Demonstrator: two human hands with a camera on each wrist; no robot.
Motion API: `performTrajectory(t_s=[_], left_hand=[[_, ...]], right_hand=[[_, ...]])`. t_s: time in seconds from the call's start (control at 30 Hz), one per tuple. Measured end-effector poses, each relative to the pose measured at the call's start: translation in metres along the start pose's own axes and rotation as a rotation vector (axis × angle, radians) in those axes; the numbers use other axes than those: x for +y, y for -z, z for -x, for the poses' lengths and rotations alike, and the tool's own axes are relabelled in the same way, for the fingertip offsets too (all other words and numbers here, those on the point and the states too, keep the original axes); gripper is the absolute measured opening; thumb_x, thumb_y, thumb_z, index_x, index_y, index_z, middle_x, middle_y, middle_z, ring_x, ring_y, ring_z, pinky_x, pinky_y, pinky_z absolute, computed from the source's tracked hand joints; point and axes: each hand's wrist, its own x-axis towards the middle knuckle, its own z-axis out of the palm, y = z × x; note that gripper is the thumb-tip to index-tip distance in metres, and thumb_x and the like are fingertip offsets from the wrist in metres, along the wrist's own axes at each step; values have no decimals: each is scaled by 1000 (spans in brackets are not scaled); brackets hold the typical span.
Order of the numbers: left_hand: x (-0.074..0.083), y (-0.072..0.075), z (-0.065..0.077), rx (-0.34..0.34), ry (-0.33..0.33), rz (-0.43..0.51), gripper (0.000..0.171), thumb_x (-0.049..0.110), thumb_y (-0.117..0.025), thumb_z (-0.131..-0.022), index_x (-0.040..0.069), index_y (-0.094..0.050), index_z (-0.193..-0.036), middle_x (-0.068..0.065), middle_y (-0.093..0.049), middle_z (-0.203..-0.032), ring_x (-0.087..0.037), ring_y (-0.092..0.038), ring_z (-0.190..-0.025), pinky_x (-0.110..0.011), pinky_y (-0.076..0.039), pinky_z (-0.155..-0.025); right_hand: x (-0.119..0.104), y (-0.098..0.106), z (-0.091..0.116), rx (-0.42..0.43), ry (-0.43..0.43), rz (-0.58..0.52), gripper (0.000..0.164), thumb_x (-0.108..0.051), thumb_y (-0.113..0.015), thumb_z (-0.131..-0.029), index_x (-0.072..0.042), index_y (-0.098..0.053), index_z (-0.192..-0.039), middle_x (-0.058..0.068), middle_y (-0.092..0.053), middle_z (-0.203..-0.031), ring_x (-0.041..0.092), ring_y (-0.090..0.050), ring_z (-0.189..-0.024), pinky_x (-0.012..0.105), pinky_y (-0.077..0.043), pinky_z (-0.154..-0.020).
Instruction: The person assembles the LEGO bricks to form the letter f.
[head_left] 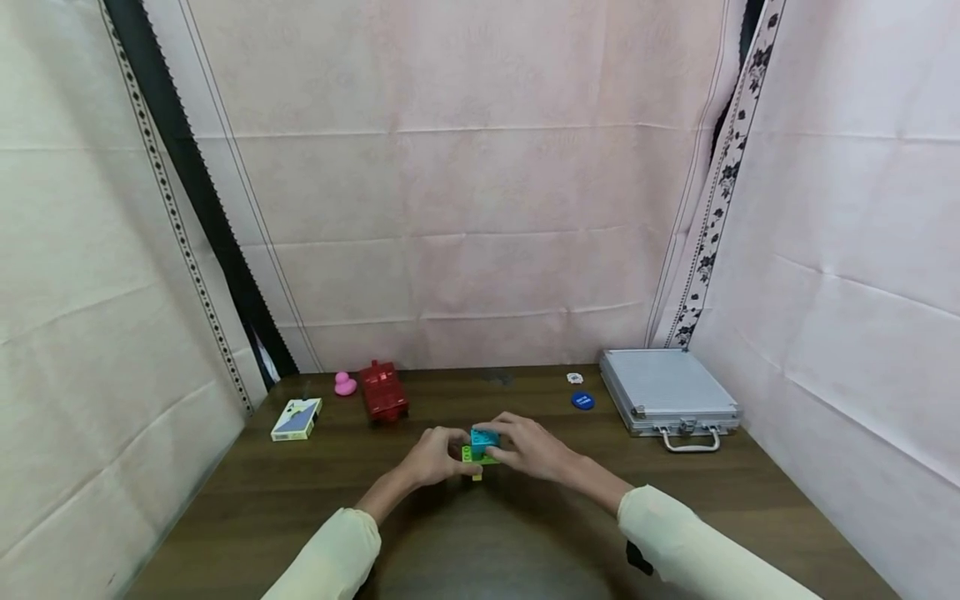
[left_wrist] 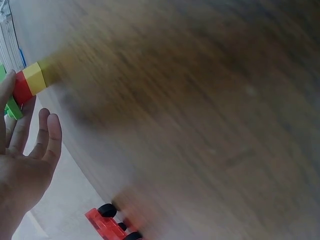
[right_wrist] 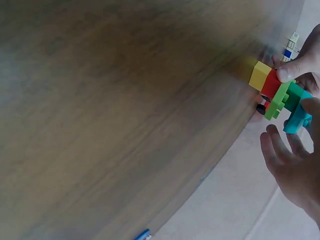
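Observation:
Near the middle of the table, both hands meet at a small stack of toy building bricks. A yellow brick [right_wrist: 260, 76] is lowest, with a red brick [right_wrist: 270, 83] above it. Over these lies a longer lime-green brick [right_wrist: 278, 101], then a green brick [right_wrist: 294, 96]. At the top is a teal brick [head_left: 483, 440]. My left hand [head_left: 435, 457] grips the lower part of the stack, thumb at the red brick. The teal brick is pinched in my right hand [head_left: 534, 450]; its other fingers spread loosely. Whether the teal brick is fully pressed down, I cannot tell.
A red toy car [head_left: 383, 393], a pink toy duck [head_left: 344, 384] and a card box [head_left: 297, 419] are at the back left. To the right lie a blue disc [head_left: 582, 401], a small white piece [head_left: 574, 378] and a silver case [head_left: 670, 392]. Cloth hangs behind.

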Motion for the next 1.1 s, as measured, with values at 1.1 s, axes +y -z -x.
performTrajectory(t_s=[1.1], left_hand=[[16, -8, -12, 83, -90, 15, 60, 19, -73, -99, 11, -49, -154, -10, -72, -120, -24, -70, -107, -46, -58, -86]], right_hand=[[47, 1, -9, 24, -57, -247, 33, -10, -60, -106, -6, -52, -138, 17, -66, -129, 33, -68, -115, 41, -57, -91]])
